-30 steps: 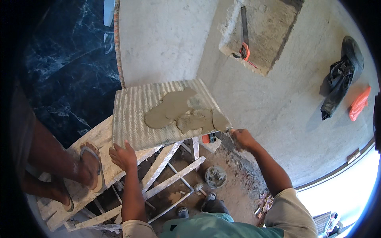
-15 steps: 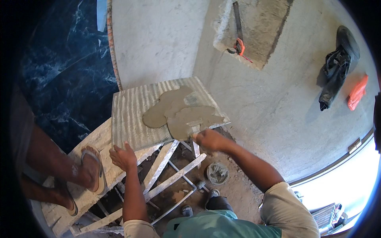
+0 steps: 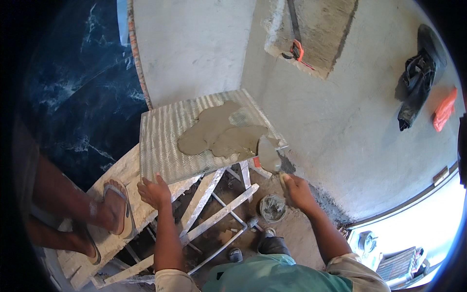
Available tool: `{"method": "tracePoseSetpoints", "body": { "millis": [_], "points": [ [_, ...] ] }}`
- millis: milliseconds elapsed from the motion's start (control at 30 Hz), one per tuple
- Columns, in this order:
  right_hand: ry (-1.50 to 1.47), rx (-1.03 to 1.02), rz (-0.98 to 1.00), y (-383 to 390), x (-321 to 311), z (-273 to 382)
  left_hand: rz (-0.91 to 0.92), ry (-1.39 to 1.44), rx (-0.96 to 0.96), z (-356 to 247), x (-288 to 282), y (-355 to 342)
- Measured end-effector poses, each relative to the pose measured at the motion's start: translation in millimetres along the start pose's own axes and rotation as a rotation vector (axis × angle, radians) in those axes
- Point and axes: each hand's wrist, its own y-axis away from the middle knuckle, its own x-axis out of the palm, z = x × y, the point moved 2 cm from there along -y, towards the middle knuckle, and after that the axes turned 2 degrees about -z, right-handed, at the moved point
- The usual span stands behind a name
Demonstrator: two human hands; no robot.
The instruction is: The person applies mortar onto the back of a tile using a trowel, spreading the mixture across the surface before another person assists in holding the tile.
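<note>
A square tile [image 3: 165, 134] lies back side up, ridged, with a spread of grey mortar [image 3: 199, 136] across its middle and right. My left hand [image 3: 154, 191] grips the tile's near left edge, fingers curled over it. My right hand [image 3: 294, 187] is closed on the handle of a trowel [image 3: 268, 153], whose mortar-coated blade is at the tile's near right corner. Below the tile, a bucket [image 3: 272, 208] holding grey material stands on the ground.
A co-worker's feet [image 3: 116, 209] in sandals stand on wooden scaffold planks [image 3: 87, 255] at left. Dark marble tiles [image 3: 78, 87] cover part of the wall. A hacksaw [image 3: 296, 48] rests in a wall recess. Dark clothing [image 3: 418, 82] and an orange bag [image 3: 442, 112] hang on the plaster.
The trowel moved from the tile's right corner left along the near edge, then back right, now held lower with my right hand nearer me. The mortar's outline has changed. My left hand still grips the edge.
</note>
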Motion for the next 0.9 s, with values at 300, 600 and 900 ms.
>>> {"method": "tracePoseSetpoints", "body": {
  "millis": [300,600,900],
  "points": [
    [0.243,-0.209,0.371,19,80,38,0.068,-0.037,0.006,0,-2,-8],
    [0.009,0.349,0.299,65,-46,-191,-0.086,-0.119,0.148,51,52,-37],
    [0.657,0.608,0.367,-75,19,-514,-0.056,-1.232,0.72,118,-1,-105]
  ]
}}
